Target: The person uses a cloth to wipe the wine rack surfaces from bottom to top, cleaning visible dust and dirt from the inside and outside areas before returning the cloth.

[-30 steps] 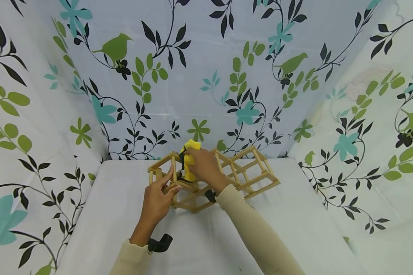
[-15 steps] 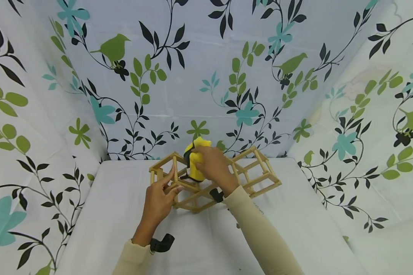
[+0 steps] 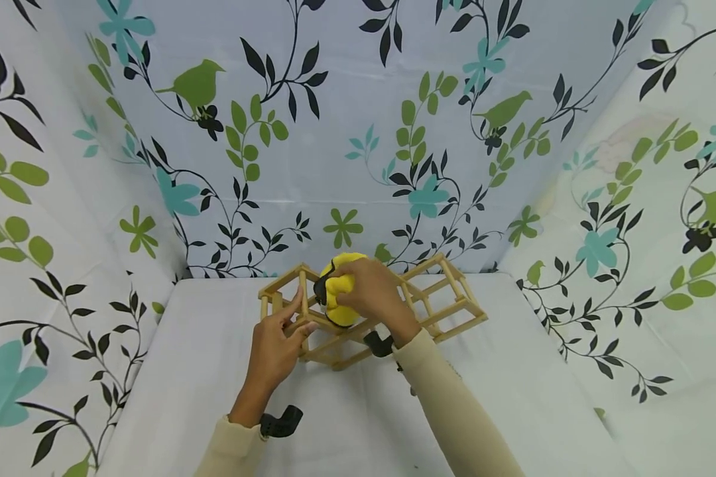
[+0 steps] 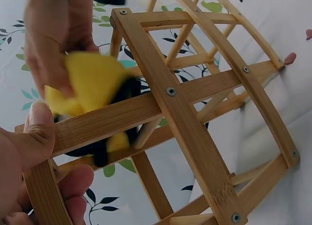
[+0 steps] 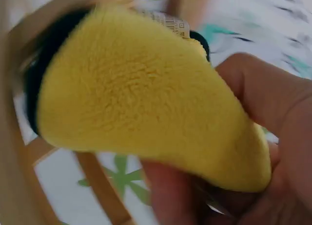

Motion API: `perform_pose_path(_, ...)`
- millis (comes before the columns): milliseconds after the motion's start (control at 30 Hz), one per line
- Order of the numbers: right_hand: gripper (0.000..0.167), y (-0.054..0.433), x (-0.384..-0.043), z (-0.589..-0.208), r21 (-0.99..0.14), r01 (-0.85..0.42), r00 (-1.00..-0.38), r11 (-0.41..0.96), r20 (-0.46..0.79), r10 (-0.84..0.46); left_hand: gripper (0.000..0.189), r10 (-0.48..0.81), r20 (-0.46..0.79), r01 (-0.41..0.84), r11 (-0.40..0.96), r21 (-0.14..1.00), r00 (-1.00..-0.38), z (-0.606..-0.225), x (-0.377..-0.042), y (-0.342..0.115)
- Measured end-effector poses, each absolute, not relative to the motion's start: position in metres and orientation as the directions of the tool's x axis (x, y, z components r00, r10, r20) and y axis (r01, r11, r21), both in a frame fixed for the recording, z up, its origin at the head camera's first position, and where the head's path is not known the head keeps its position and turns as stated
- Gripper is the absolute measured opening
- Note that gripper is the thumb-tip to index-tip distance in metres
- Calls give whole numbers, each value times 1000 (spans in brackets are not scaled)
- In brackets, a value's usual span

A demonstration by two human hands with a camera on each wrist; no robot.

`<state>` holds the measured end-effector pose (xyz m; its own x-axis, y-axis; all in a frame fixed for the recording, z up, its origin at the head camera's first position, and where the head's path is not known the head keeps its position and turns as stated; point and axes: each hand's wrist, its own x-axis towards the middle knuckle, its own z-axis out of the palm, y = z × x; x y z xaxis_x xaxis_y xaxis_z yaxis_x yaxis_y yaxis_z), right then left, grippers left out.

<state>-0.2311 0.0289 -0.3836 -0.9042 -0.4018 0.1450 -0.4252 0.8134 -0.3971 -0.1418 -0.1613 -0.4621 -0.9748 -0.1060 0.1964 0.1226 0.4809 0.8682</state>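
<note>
In the head view a lattice wooden rack (image 3: 465, 303) stands at the far part of the white table. My left hand (image 3: 274, 348) grips its left end; in the left wrist view the thumb lies over a flat slat (image 4: 112, 119) with fingers curled beneath. My right hand (image 3: 374, 291) holds a bunched yellow microfibre cloth (image 5: 146, 98) with dark edging and a small printed label (image 5: 173, 24). The cloth sits against the rack's left section, behind a slat as the left wrist view has it. Blur hides the exact contact there.
White cloth covers the table (image 3: 358, 424). A patterned sheet (image 3: 346, 132) with leaves and birds hangs behind and along both sides. Each wrist carries a black camera mount, the left one (image 3: 282, 422) lying low in the head view.
My right hand and the yellow cloth have shifted slightly right, then the cloth has dipped lower against the rack, bunched rounder. My left hand keeps its grip; the rack stays put.
</note>
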Motion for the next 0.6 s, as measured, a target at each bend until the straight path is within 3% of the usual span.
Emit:
perform_pose_path(233,38,18,-233,-402,-390,-445,-895,806,175,-410,72,-132,227,132,503,854,-965,-460,-140,-163)
perform_pose_path(433,28,25,-238,-399,-333,-492,-865,804,78,-496,72,-127,207,117,503,857,-970,-462,-140,-161)
perform_pose_path(600,30,24,-238,-393,-301,-510,-860,806,192,-472,72,-132,213,115,521,846,-968,-460,-138,-162)
